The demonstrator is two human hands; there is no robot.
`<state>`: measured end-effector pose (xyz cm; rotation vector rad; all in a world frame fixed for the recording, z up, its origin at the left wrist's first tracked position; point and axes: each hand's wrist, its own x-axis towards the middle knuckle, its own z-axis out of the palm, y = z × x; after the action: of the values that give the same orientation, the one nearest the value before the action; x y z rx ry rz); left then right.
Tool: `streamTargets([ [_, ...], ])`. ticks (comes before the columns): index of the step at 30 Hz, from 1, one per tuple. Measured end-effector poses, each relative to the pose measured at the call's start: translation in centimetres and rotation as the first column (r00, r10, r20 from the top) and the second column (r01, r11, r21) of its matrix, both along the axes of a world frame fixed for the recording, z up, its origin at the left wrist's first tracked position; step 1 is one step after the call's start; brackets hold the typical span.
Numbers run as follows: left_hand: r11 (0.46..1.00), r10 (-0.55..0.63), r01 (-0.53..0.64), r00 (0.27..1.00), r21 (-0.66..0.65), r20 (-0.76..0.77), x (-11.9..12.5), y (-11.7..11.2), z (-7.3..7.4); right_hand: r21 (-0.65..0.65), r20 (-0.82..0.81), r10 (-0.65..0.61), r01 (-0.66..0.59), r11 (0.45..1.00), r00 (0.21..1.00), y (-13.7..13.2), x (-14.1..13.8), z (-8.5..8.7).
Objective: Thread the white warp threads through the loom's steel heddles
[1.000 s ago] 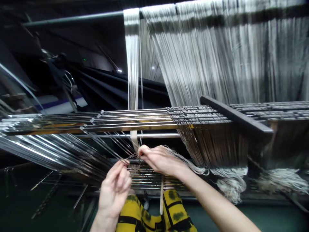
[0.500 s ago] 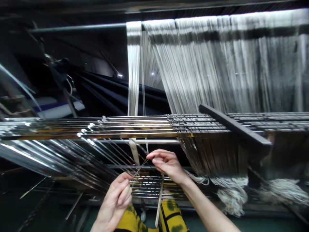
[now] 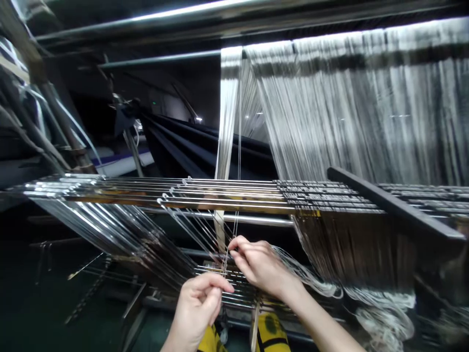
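Observation:
My right hand (image 3: 260, 266) pinches fine white warp threads (image 3: 239, 146) that run down from the rod above. Just below and to its left is my left hand (image 3: 201, 303), its fingers curled and its index finger reaching forward over the thumb. The threads run from my right fingertips down to my left fingers, which close on them; their ends are hidden. Beside my hands slant several thin metal heddles (image 3: 190, 232), hanging from the long heddle bars (image 3: 227, 193). A flat strip of white threads (image 3: 227, 117) passes down behind the bars.
A wide sheet of warp threads (image 3: 330, 107) hangs at the right, with bundled ends (image 3: 384, 313) below. A dark flat bar (image 3: 395, 203) lies across the heddle bars. More heddles (image 3: 106, 225) crowd the left. A thin pale stick (image 3: 254, 322) stands near my yellow-clad knees (image 3: 273, 332).
The view has shifted left, so the loom sits further right. My left hand has moved in beneath my right hand, its index finger now stretched forward. My right hand still pinches the threads.

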<state>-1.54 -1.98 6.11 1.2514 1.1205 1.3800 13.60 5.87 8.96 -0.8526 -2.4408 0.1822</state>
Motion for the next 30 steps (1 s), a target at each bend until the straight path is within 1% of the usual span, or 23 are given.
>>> streamTargets([
  [2,1.0,-0.014,0.014,1.0,0.0,-0.018,0.2,0.0,0.0,-0.011,0.0,0.006,-0.006,1.0,1.0,0.1,-0.4,0.3],
  [3,0.999,-0.045,0.044,0.998,-0.012,-0.04,0.2,0.0,-0.1,-0.023,-0.022,0.015,-0.015,1.0,1.0,0.0,-0.5,0.5],
  [5,0.992,-0.114,0.11,0.991,-0.055,-0.069,-0.1,0.0,-0.6,-0.067,-0.103,0.028,-0.035,0.997,0.994,-0.3,-0.4,0.8],
  [6,0.991,-0.122,0.118,0.991,-0.067,-0.061,-0.4,0.1,-1.0,-0.096,-0.151,0.029,-0.044,0.994,0.988,-0.6,-0.2,0.8],
  [7,0.993,-0.095,0.092,0.995,-0.069,-0.041,-0.7,0.2,-1.4,-0.126,-0.202,0.026,-0.053,0.991,0.979,-0.9,0.1,0.8],
  [9,0.998,0.028,-0.029,0.999,-0.047,-0.019,-1.6,0.6,-2.0,-0.196,-0.302,-0.006,-0.056,0.979,0.953,-1.7,0.8,0.5],
  [10,0.996,0.085,-0.086,0.996,-0.026,-0.041,-1.9,0.9,-2.3,-0.228,-0.36,-0.029,-0.058,0.972,0.933,-2.1,1.1,0.4],
  [11,0.993,0.115,-0.115,0.99,0.003,-0.087,-2.2,1.2,-2.4,-0.254,-0.427,-0.052,-0.064,0.965,0.903,-2.4,1.4,0.2],
  [13,0.99,0.131,-0.118,0.975,0.081,-0.177,-2.4,2.2,-2.5,-0.263,-0.579,-0.083,-0.089,0.961,0.811,-2.5,1.7,0.0],
  [15,0.978,0.153,-0.121,0.968,0.169,-0.196,-2.2,3.3,-2.3,-0.243,-0.707,-0.076,-0.14,0.96,0.703,-2.3,1.8,-0.1],
  [17,0.965,0.181,-0.141,0.968,0.219,-0.176,-1.8,4.2,-2.1,-0.236,-0.765,-0.051,-0.206,0.95,0.642,-2.0,2.1,-0.1],
  [19,0.964,0.181,-0.144,0.971,0.222,-0.155,-1.5,4.6,-2.1,-0.263,-0.781,-0.045,-0.263,0.928,0.622,-1.9,2.5,-0.2],
  [21,0.971,0.159,-0.13,0.978,0.199,-0.137,-1.4,4.7,-2.4,-0.307,-0.816,-0.072,-0.324,0.895,0.573,-2.1,2.8,-0.3],
  [23,0.976,0.154,-0.131,0.981,0.174,-0.121,-1.5,4.4,-2.7,-0.321,-0.877,-0.106,-0.407,0.855,0.468,-2.7,2.9,-0.2],
  [25,0.975,0.176,-0.157,0.978,0.159,-0.114,-1.7,4.2,-3.1,-0.271,-0.923,-0.079,-0.491,0.828,0.375,-3.8,2.9,0.3],
  [26,0.973,0.187,-0.169,0.976,0.157,-0.11,-1.8,4.1,-3.2,-0.237,-0.936,-0.049,-0.522,0.82,0.35,-4.5,2.9,0.8],
  [28,0.973,0.194,-0.176,0.975,0.151,-0.11,-1.8,4.1,-3.2,-0.215,-0.941,-0.005,-0.586,0.781,0.339,-6.5,3.4,1.9],
  [29,0.975,0.183,-0.166,0.977,0.147,-0.111,-1.6,4.2,-3.1,-0.241,-0.936,-0.02,-0.599,0.764,0.351,-7.7,3.9,2.4],
  [30,0.978,0.172,-0.155,0.979,0.142,-0.112,-1.4,4.3,-3.0,-0.298,-0.921,-0.062,-0.59,0.751,0.386,-9.0,4.6,2.7],
])
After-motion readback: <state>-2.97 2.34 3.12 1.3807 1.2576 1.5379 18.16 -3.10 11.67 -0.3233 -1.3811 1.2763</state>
